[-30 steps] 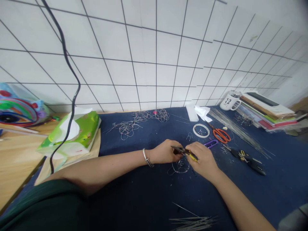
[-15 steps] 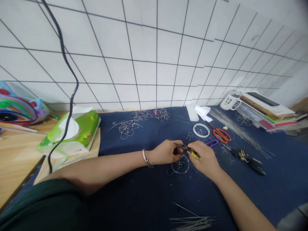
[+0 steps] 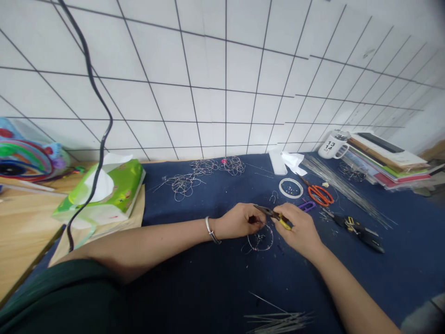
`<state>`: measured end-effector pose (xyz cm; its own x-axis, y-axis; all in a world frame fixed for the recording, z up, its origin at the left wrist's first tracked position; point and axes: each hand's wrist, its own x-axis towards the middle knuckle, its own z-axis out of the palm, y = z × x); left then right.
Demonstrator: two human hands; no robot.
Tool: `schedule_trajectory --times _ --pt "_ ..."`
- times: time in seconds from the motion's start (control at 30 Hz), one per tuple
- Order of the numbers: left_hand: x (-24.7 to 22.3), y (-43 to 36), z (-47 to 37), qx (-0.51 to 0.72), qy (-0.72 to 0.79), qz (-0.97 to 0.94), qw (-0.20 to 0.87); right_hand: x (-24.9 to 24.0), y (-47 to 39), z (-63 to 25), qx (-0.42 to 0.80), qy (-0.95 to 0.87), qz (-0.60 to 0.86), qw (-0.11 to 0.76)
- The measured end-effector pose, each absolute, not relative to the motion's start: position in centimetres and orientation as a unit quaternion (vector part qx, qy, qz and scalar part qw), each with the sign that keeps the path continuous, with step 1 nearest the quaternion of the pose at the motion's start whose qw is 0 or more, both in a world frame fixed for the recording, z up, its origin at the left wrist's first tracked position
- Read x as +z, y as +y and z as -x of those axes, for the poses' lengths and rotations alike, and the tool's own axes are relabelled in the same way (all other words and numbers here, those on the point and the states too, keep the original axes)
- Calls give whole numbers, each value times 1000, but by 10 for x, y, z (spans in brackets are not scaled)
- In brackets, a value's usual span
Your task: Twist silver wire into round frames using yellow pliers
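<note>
My left hand, with a silver bangle at the wrist, is closed on a thin wire ring strung with small pinkish beads. The ring hangs below the fingers, with loose wire curls inside it. My right hand grips long-nose pliers with yellow-and-dark handles. Their dark jaws point left, close over the left fingertips; whether they bite on the wire I cannot tell. Just beyond lie a small bent wire piece and a round white dish with several tiny beads.
Orange-handled scissors, a purple tool, black-and-yellow cutters and long wires lie at right. Wire flower shapes are at the back. Cut wires lie in front. A green tissue pack and hanging black cable are at left.
The pliers and my right hand have shifted slightly right. My left hand keeps its hold on the wire ring, which has turned a little. Everything else stays where it was.
</note>
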<state>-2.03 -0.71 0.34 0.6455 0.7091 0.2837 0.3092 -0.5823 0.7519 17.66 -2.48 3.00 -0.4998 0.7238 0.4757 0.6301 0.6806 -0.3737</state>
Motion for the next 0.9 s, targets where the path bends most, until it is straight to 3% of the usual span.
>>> schedule_trajectory --times 0.9 --pt "3 -11 20 311 313 -824 355 25 -26 -171 84 -867 386 303"
